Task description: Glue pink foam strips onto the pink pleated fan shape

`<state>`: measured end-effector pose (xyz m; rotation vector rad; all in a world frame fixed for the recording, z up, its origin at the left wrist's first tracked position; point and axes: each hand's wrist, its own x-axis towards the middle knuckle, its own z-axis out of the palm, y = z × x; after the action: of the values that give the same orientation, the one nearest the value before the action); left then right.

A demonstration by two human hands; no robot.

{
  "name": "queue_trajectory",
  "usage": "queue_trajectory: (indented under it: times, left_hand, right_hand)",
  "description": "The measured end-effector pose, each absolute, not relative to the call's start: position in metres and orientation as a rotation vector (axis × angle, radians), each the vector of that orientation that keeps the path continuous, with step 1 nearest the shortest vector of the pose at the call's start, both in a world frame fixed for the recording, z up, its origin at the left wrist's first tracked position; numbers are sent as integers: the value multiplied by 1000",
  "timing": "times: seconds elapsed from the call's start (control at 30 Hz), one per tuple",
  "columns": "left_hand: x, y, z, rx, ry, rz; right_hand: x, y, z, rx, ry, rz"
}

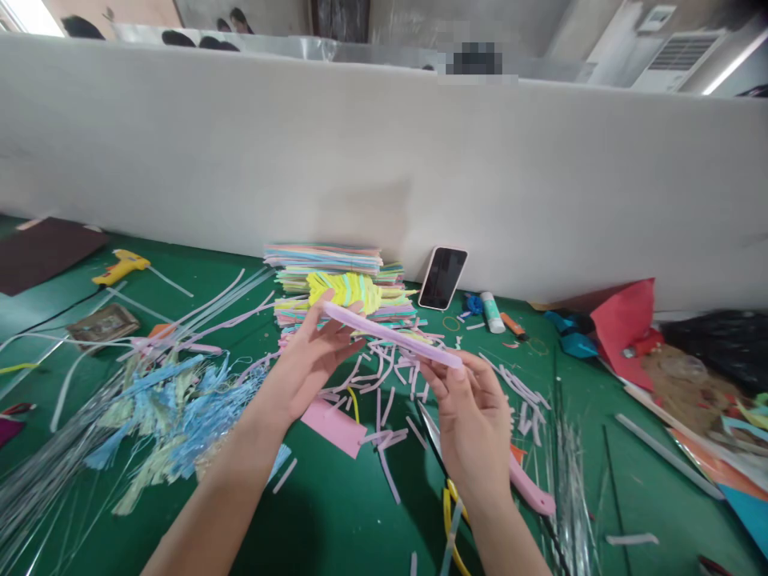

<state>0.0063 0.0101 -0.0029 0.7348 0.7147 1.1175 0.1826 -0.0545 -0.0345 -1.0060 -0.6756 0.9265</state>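
A lilac strip [393,334], seemingly a thin stack of paper strips, is held up slantwise between my two hands above the table. My left hand [312,356] holds its far left end near the thumb and index finger, the other fingers loosely spread. At the lower right end, my right hand [471,408] pinches it between thumb and fingers. Below lie short lilac paper clippings [384,436] and a pink card [336,426]. Yellow-handled scissors [450,512] are partly hidden under my right wrist, and a pink handle [533,485] sticks out beyond it.
Stacked coloured strips [324,258] with a yellow bundle [342,290] stand against the white partition [240,144]. A phone [442,278] leans there beside a glue stick [493,312]. Left are a yellow glue gun [122,266] and blue fringed paper [204,408]; wires [570,480] lie right.
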Motion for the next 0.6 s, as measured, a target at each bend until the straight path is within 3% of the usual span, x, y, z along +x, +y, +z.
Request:
queue_trajectory:
  times: [0.37,0.6]
  left_hand:
    - [-3,7,4,1006,948,1154]
    - [-41,-8,3,1174,849,858]
  right_hand:
    - [178,-59,-26,-993,-464,1191]
    - [190,-58,-21,-1180,-329,1550]
